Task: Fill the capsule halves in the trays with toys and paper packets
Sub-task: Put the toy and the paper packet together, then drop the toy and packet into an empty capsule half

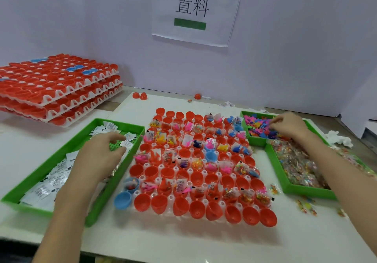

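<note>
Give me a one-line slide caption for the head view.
Left hand over the paper-packet bin, right hand in the toy bin, partly filled capsule tray between them.

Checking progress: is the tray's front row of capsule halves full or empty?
Empty: the front row of capsule halves shows only bare red insides, nothing in them.

The white bench (183,240) carries a white tray (163,166) of capsule halves in the middle. A green packet tray (51,162) lies just left of it, and a green toy tray (255,141) and a green bag tray (306,191) lie to its right. A tray stack (59,97) sits back left, loose red halves (140,95) lie near the wall, and spilled bags (306,204) lie front right.
</note>
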Tool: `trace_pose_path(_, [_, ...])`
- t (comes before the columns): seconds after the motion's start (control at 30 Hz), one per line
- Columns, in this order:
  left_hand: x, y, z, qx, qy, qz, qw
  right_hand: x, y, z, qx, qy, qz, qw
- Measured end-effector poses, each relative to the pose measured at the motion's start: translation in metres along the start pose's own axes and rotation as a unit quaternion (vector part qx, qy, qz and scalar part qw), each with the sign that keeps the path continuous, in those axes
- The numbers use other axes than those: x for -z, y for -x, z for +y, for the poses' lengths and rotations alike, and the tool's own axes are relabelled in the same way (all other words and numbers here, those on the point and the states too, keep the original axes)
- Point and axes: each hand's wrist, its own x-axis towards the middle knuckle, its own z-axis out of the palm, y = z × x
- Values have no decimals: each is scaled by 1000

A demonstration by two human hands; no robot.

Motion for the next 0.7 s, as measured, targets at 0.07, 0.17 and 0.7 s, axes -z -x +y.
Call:
trace_pose_path(0.07, [-7,-11,-6,7,-75,-27,997,0,7,12,0,12,-17,1000])
trace_pose_path(0.17, [-13,-12,-8,-2,-54,5,999,1,14,15,20,-9,-11,1000])
trace_pose_path(0.7, [-11,-3,-9,13,6,29,999,11,31,7,-21,15,1,1000])
